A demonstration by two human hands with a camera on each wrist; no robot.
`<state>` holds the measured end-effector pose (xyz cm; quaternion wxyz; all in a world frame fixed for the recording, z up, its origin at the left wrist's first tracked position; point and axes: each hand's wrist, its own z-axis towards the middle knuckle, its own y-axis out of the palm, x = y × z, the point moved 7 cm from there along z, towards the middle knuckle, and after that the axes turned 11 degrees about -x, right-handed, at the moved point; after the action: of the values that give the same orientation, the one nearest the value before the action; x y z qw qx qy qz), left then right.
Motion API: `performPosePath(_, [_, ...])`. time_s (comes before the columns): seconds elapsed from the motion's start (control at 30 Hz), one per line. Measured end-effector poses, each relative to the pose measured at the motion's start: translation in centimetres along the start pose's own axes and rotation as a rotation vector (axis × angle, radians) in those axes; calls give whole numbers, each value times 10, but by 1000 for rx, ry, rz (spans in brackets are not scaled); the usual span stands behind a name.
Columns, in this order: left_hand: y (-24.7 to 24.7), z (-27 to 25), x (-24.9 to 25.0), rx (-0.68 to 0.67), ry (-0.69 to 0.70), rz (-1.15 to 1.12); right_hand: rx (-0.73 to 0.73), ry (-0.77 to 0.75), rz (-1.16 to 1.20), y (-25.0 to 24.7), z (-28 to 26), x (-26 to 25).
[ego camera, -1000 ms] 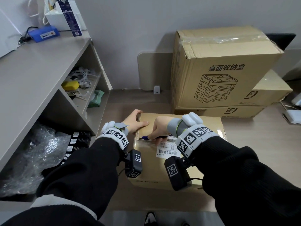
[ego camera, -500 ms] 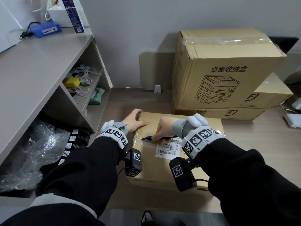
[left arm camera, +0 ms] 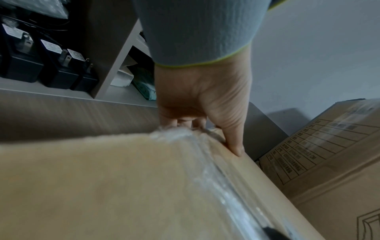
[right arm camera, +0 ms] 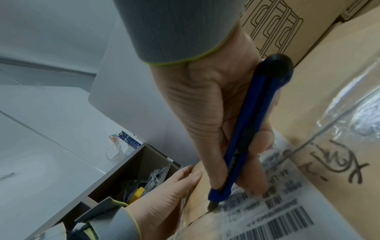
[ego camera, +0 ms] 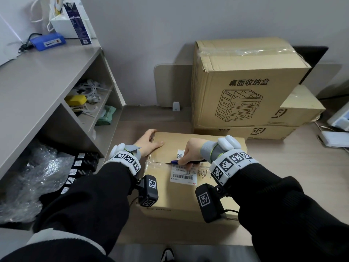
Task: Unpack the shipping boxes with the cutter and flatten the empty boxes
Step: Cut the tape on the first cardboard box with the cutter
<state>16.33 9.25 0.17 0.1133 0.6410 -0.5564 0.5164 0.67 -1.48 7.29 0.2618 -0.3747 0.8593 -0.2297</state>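
Altogether four boxes [ego camera: 190, 193], one cutter [ego camera: 174, 162], two hands [ego camera: 189, 152]

A blue cutter [right arm camera: 249, 129] with a black cap; brown box [ego camera: 160, 186] bearing a white barcode label [ego camera: 184, 175].

Wooden bench [ego camera: 283, 167] with cardboard boxes, beside a grey shelf unit [ego camera: 47, 87].

The taped box [ego camera: 188, 197] sits on the bench at the near edge; behind it a flat box [ego camera: 268, 131] lies under a large printed box [ego camera: 245, 87] and a smaller box [ego camera: 300, 108]. A blue device [ego camera: 48, 42] and white paper bag [ego camera: 62, 25] rest on the shelf top.
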Motion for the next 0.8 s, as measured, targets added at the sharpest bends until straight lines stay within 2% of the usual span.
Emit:
performPosePath(0.2, [1, -3, 2, -5, -29, -10, -44, 7, 60, 3, -5, 15])
performPosePath(0.47, [5, -6, 8, 11, -10, -57, -52, 8, 24, -1, -18, 38])
performPosePath(0.6, [7, -12, 15, 75, -22, 122, -68, 9, 52, 2, -19, 47])
performPosePath(0.7, [18, -18, 34, 127, -96, 409, -59, -1, 28, 2, -21, 45])
performPosePath(0.8, [52, -21, 53, 60, -137, 593, -57, -12, 51, 1, -20, 46])
